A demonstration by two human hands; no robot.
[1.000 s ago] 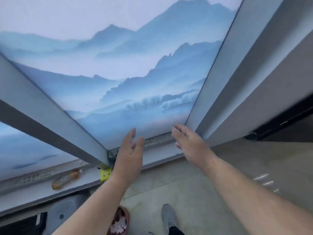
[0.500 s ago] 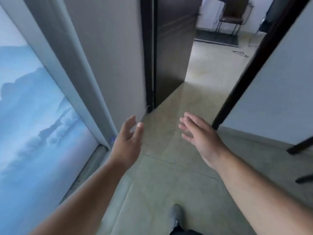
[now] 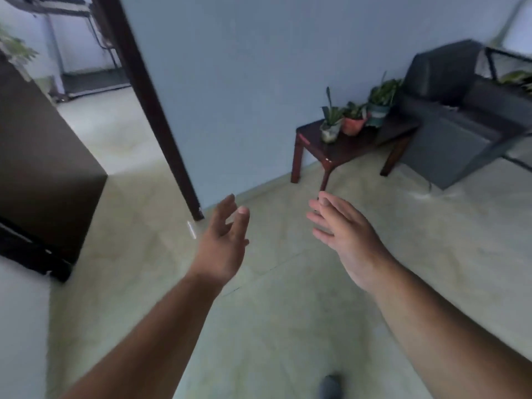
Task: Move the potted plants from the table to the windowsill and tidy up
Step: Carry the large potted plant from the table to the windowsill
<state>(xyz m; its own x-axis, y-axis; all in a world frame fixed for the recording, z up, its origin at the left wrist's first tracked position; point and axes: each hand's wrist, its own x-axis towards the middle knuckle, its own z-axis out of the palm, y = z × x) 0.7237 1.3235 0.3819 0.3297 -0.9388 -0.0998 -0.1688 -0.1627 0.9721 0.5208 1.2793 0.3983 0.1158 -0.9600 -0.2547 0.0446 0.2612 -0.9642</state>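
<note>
Three potted plants stand in a row on a low dark-red table (image 3: 345,149) against the wall at the right: one in a pale pot (image 3: 330,131), one in an orange pot (image 3: 353,125), one in a teal pot (image 3: 377,113). My left hand (image 3: 223,246) and my right hand (image 3: 344,237) are held out in front of me over the floor, fingers relaxed and holding nothing, well short of the table.
A dark grey sofa (image 3: 460,110) stands right of the table, with more greenery behind it. A dark door frame (image 3: 149,105) and an open dark door (image 3: 43,168) are at the left. Pale tiled floor (image 3: 273,326) lies between me and the table.
The view has swung right from the windowsill, past the doorway, to the table with the plants. Both hands stayed open and empty in front of me.
</note>
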